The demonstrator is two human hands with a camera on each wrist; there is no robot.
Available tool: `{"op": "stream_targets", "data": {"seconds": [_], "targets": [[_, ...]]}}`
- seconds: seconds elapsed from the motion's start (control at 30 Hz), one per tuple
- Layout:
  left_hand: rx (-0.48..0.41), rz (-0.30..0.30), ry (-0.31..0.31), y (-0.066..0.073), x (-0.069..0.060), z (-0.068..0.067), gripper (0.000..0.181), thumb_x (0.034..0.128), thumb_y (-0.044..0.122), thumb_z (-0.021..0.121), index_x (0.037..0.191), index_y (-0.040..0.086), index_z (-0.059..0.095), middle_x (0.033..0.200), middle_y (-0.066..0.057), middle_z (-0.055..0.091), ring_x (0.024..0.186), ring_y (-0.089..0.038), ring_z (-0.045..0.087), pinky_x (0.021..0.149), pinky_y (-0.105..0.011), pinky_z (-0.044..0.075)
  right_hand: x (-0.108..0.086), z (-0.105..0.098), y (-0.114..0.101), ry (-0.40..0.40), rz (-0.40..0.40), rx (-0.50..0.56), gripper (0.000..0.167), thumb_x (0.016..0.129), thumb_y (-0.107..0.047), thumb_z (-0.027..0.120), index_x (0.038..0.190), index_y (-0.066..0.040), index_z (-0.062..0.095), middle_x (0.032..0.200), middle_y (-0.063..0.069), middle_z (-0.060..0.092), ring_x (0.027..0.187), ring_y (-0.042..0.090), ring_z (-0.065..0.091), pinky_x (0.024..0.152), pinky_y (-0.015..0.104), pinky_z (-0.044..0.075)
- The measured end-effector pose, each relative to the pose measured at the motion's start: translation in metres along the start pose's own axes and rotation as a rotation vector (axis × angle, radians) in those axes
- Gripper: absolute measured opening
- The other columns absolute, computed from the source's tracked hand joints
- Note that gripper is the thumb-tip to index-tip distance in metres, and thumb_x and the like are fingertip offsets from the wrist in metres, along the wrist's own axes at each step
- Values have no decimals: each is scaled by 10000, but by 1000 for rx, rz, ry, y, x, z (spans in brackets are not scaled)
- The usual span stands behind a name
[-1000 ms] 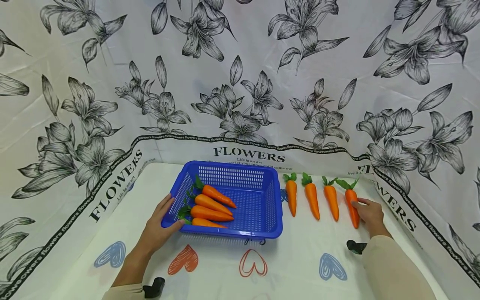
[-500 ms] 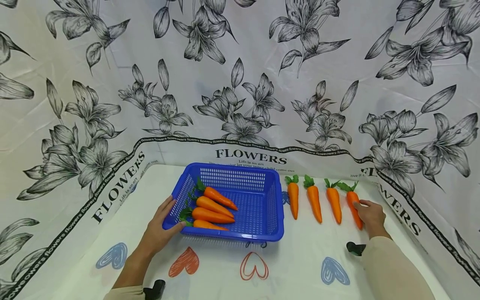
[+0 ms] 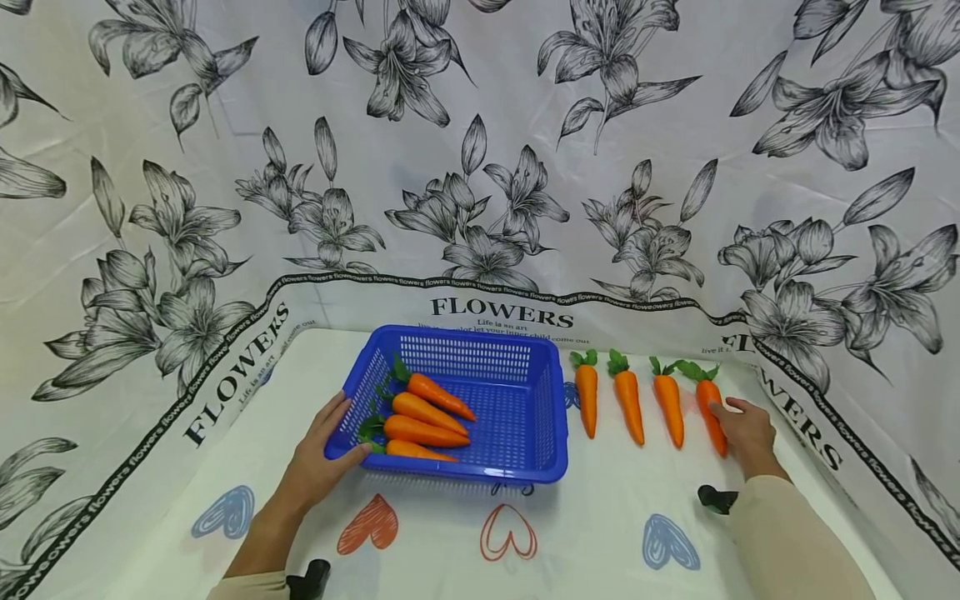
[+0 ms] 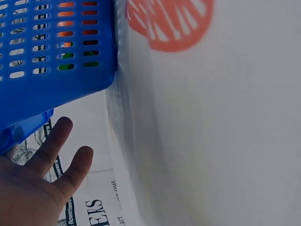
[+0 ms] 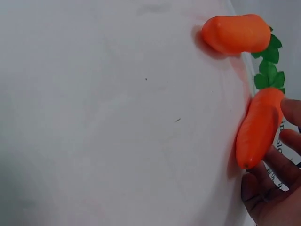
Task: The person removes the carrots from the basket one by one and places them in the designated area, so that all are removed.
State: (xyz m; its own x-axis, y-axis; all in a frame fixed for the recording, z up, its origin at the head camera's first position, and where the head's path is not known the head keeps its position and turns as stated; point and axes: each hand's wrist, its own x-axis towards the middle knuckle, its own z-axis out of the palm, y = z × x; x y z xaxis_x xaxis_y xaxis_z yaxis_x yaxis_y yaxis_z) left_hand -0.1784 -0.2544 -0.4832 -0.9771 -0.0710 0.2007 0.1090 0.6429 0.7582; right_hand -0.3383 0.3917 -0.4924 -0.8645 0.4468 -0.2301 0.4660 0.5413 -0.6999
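Note:
A blue plastic basket (image 3: 487, 475) stands left of centre on the table, with several orange carrots (image 3: 423, 427) lying at its left side. My left hand (image 3: 318, 462) rests against its left front corner, thumb at the rim; in the left wrist view two fingers extend straight, away from the basket wall (image 4: 51, 89). Right of the basket several carrots lie in a row, leafy tops toward the back. Beside the rightmost carrot (image 3: 707, 393) is my right hand (image 3: 750, 429). In the right wrist view its loose fingers lie along that carrot (image 5: 257, 127); some contact is hidden.
A white cloth with printed hearts (image 3: 367, 525) covers the table. Behind it and at both sides hangs a flower-printed curtain (image 3: 480, 208). The neighbouring carrot (image 3: 667, 408) lies just left of the rightmost one. Dark wrist mounts (image 3: 717, 499) sit at both sleeves.
My right hand has shifted slightly right, and the rightmost carrot's upper part with it a little. The left hand and basket keep their places. The head view tilted slightly.

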Motion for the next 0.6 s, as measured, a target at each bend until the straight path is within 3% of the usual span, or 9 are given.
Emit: {"op": "stream_targets", "data": {"seconds": [0.2,0.4,0.6], "targets": [[-6,-4,-4,-1,2,0,808,861,382,701,1525,143,307,1591,-27,155,1377,-452,223,976,-668,309,-2,-5,0,1,0,15,699,928,-448,565,1468,-43,385,1439,288,356,1277,473,306,987,554,364],[-16,-6,-10,-1,1,0,811,863,380,701,1527,143,300,1592,-25,151,1376,-451,226,979,-667,307,-13,-14,-6,-4,-74,18,701,933,-473,533,1473,-52,384,1381,257,462,1204,441,429,918,548,418],[-29,5,-10,-2,1,-1,811,867,374,700,1531,151,291,1593,-17,145,1378,-444,224,987,-673,293,-27,-22,-15,13,-103,118,720,918,-513,550,1490,-111,379,1413,229,446,1231,440,421,960,572,392]]}}
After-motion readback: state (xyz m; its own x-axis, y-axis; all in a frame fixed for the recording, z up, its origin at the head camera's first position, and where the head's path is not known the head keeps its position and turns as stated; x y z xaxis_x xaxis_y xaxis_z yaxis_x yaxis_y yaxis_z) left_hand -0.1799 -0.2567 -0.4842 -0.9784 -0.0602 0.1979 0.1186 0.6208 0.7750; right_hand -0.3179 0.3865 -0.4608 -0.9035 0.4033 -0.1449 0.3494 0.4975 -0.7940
